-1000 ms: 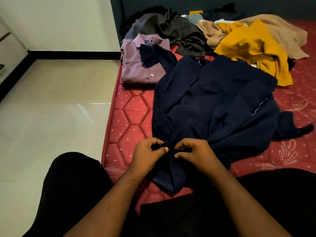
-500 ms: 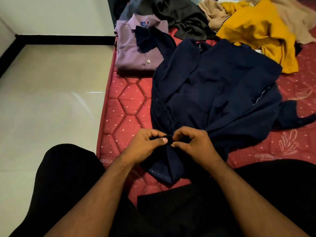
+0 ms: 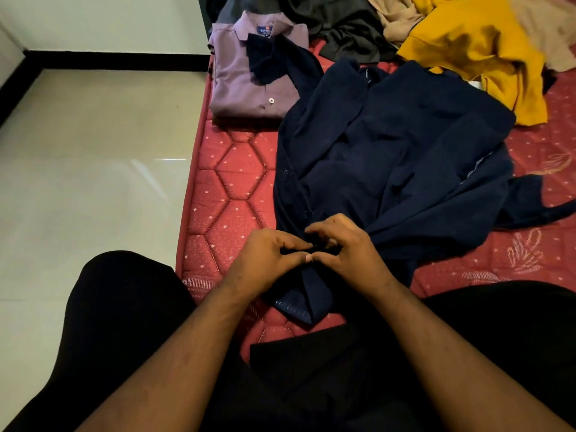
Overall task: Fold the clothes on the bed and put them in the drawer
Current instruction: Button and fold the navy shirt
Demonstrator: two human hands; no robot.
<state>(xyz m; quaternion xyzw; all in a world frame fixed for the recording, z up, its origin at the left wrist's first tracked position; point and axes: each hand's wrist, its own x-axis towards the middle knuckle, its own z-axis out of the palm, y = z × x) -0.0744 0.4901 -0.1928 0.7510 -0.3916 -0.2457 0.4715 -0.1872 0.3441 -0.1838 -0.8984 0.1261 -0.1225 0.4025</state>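
The left hand (image 3: 268, 260) and the right hand (image 3: 346, 247) sit close together, thumbs nearly touching. Both have their fingers curled in, and each pinches the front edge of the dark blue shirt (image 3: 389, 151) between thumb and fingers. A small bit of the shirt's edge shows in the gap between the two hands.

The dark blue shirt lies spread out on the bed (image 3: 230, 194). Most of it is past the hands and off to the right-hand side. Its bottom corner hangs down below the hands, near the person's black-clad legs (image 3: 124, 322). One blue sleeve reaches far past the left hand and lies on top of the purple shirt (image 3: 246, 76).

The purple shirt is folded flat, with its collar up and a white button showing. It sits well beyond the left hand, close to the edge of the bed.

Farther still, past both hands, is a heap of loose clothes. A dark grey piece (image 3: 336, 23) lies just beside the purple shirt. A yellow piece (image 3: 486, 48) lies far past the right hand, touching the top of the blue shirt. A tan piece (image 3: 396, 17) pokes out between the grey and the yellow.

Out beyond the left hand is a shiny pale floor (image 3: 87, 169).
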